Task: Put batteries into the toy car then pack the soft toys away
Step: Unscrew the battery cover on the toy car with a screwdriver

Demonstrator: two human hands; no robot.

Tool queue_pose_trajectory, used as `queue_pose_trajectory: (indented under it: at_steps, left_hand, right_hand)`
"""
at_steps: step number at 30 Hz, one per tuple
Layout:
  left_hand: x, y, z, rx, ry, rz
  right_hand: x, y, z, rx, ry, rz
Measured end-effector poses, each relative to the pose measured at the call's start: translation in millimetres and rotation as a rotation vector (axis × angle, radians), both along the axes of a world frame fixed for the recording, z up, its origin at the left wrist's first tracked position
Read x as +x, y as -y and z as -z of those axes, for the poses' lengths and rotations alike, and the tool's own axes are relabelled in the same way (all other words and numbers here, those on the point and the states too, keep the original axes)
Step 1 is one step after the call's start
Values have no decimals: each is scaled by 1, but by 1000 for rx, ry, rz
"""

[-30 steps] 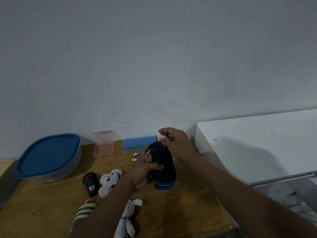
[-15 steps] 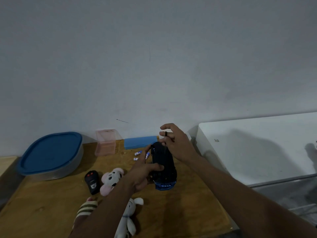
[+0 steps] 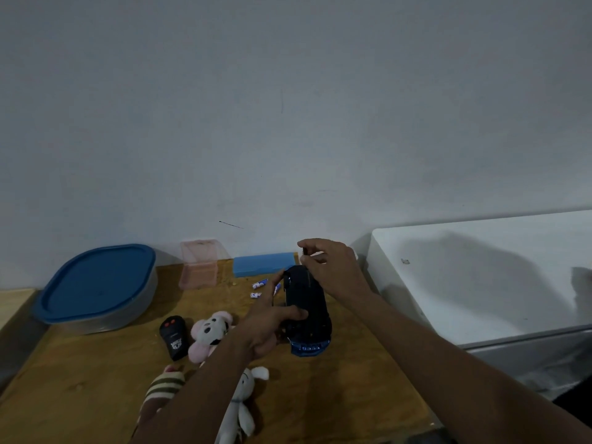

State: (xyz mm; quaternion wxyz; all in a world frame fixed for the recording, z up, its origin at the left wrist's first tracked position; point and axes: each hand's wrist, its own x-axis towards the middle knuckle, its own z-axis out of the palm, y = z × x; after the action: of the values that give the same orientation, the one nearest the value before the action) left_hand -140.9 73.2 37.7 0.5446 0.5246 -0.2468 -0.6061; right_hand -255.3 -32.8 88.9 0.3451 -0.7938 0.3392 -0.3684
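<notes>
Centre frame, my left hand (image 3: 269, 328) grips the car (image 3: 309, 299) to steady it; my right hand (image 3: 333, 270) curls at its far end, contents unclear.

Glossy dark plastic toy car (image 3: 307, 310), plush cloth soft toys (image 3: 209, 334), matt wooden table (image 3: 80, 389)

a: desk (image 3: 80, 379) layout?
b: tub (image 3: 96, 283) rear left, small box (image 3: 198, 267) right of it, flat case (image 3: 262, 264) next, all by the wall. batteries (image 3: 259, 285) before the case, toy car (image 3: 309, 309) to their right.
a: front?
b: remote (image 3: 174, 336) left of soft toys (image 3: 209, 334).
</notes>
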Motion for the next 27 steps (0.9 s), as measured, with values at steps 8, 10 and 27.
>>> queue_pose_trajectory:
  at_steps: [8, 10, 27]
  left_hand:
    - [-1, 0, 0, 6, 2, 5]
    - [-1, 0, 0, 3, 0, 3]
    - [-4, 2, 11, 22, -17, -24]
  right_hand:
    - [0, -5, -2, -57, -63, 21]
    - [0, -4, -3, -39, -59, 17]
    - [-6, 4, 10, 108, -17, 43]
